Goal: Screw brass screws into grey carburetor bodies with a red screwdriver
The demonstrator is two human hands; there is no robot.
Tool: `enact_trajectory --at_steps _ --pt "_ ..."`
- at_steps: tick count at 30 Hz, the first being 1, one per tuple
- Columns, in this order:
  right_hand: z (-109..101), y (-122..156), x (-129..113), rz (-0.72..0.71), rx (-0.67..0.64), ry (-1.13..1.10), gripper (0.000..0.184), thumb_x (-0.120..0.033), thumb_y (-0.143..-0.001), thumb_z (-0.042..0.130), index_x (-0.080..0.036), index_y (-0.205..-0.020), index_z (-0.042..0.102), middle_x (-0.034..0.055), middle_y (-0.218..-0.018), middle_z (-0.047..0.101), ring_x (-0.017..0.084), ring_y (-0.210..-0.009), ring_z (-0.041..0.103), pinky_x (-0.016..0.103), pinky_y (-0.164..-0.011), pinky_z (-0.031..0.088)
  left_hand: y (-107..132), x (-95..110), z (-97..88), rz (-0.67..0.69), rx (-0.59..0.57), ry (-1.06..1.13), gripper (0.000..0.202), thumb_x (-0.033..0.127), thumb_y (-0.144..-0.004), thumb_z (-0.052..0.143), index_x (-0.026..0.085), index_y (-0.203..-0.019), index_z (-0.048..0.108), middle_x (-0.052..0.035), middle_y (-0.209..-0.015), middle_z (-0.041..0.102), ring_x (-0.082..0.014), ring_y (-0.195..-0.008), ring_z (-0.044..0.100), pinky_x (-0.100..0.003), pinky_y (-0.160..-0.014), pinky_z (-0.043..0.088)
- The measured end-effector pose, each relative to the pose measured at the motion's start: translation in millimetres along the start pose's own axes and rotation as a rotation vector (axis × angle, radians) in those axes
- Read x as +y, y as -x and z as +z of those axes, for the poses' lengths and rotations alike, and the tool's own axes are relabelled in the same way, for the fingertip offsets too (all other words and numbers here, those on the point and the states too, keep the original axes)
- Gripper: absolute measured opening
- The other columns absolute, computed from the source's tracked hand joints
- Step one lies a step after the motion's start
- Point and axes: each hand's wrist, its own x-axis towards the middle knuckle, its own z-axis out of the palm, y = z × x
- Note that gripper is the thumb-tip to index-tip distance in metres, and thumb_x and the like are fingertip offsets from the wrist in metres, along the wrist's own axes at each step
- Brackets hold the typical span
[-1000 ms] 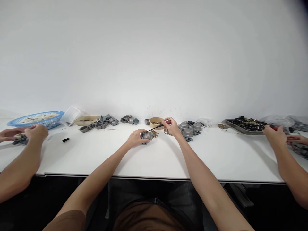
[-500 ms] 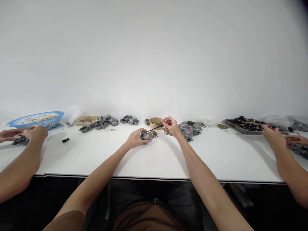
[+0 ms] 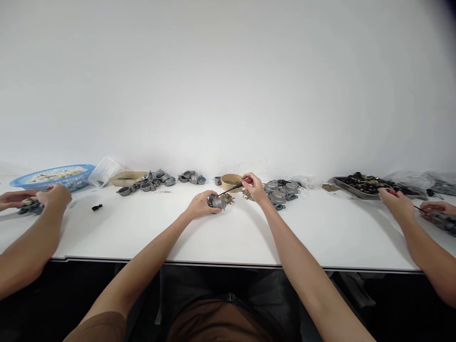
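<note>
My left hand (image 3: 200,204) is closed around a small grey metal part (image 3: 217,202) resting on the white table (image 3: 228,232). My right hand (image 3: 254,187) grips a screwdriver (image 3: 233,188) with a red handle; its dark shaft slants down to the left and its tip meets the grey part. A small heap of brass screws (image 3: 228,197) lies just right of the part. A tan bowl (image 3: 231,181) of screws stands behind it.
Grey metal castings (image 3: 282,191) are piled to the right, more grey parts (image 3: 149,181) to the left. A blue basket (image 3: 53,175) and a clear tub (image 3: 104,170) stand far left, a dark tray (image 3: 366,185) far right. Other people's hands (image 3: 53,197) (image 3: 397,204) work at both sides.
My hands have barely moved; the screwdriver stays on the part. The person at the right has shifted a hand leftward and lower.
</note>
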Motion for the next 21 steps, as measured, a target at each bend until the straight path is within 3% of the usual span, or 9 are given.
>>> enact_trajectory --at_steps 2,5,11,16,19,21 --pt "0.4 -0.4 1.9 0.040 -0.042 -0.055 0.030 -0.047 -0.080 0.069 -0.023 -0.093 0.056 -0.0014 -0.073 0.056 0.012 -0.051 0.048 0.027 -0.049 0.042 -0.1 -1.1 0.6 -0.012 0.004 0.008 0.069 0.063 -0.064 0.080 0.027 -0.120 0.063 -0.0022 -0.118 0.070 -0.0222 -0.083 0.066 -0.036 -0.084 0.051" --pt "1.3 0.0 5.0 0.065 0.046 0.021 0.029 -0.048 -0.083 0.066 -0.022 -0.085 0.053 -0.0019 -0.067 0.053 0.012 -0.051 0.046 0.025 -0.048 0.039 -0.2 -2.2 1.4 -0.028 0.010 0.013 0.070 0.064 -0.063 0.081 0.027 -0.120 0.064 -0.0019 -0.116 0.070 -0.0225 -0.084 0.066 -0.036 -0.083 0.052" --pt "1.4 1.0 3.9 0.019 -0.053 -0.038 0.032 -0.042 -0.077 0.070 -0.022 -0.098 0.055 0.0032 -0.086 0.062 0.015 -0.061 0.054 0.028 -0.052 0.048 -1.8 -3.6 2.6 -0.055 0.017 0.019 0.072 0.063 -0.061 0.082 0.023 -0.119 0.068 -0.0051 -0.115 0.071 -0.0237 -0.085 0.067 -0.037 -0.084 0.053" --pt "4.0 1.1 2.3 -0.008 0.062 0.078 0.027 -0.045 -0.082 0.067 -0.022 -0.089 0.056 0.0020 -0.077 0.060 0.018 -0.072 0.058 0.029 -0.063 0.049 -1.9 -4.1 2.8 -0.065 0.021 0.035 0.071 0.064 -0.062 0.082 0.022 -0.118 0.070 -0.0065 -0.116 0.071 -0.0235 -0.085 0.067 -0.035 -0.080 0.054" --pt "4.8 -0.2 5.5 -0.003 -0.023 -0.046 0.030 -0.041 -0.076 0.070 -0.022 -0.096 0.056 0.0051 -0.091 0.065 0.021 -0.083 0.061 0.031 -0.064 0.053 -1.6 -4.3 2.4 -0.039 0.017 0.029 0.069 0.063 -0.062 0.082 0.022 -0.116 0.070 -0.0057 -0.116 0.071 -0.0226 -0.083 0.066 -0.035 -0.079 0.054" --pt "5.2 -0.9 7.9 0.032 -0.017 -0.132 0.033 -0.040 -0.074 0.072 -0.023 -0.096 0.054 0.0043 -0.088 0.064 0.021 -0.079 0.061 0.032 -0.061 0.054 -1.7 -4.9 2.5 -0.009 0.017 0.026 0.068 0.062 -0.063 0.083 0.022 -0.116 0.070 -0.0054 -0.117 0.071 -0.0221 -0.083 0.066 -0.035 -0.080 0.054"
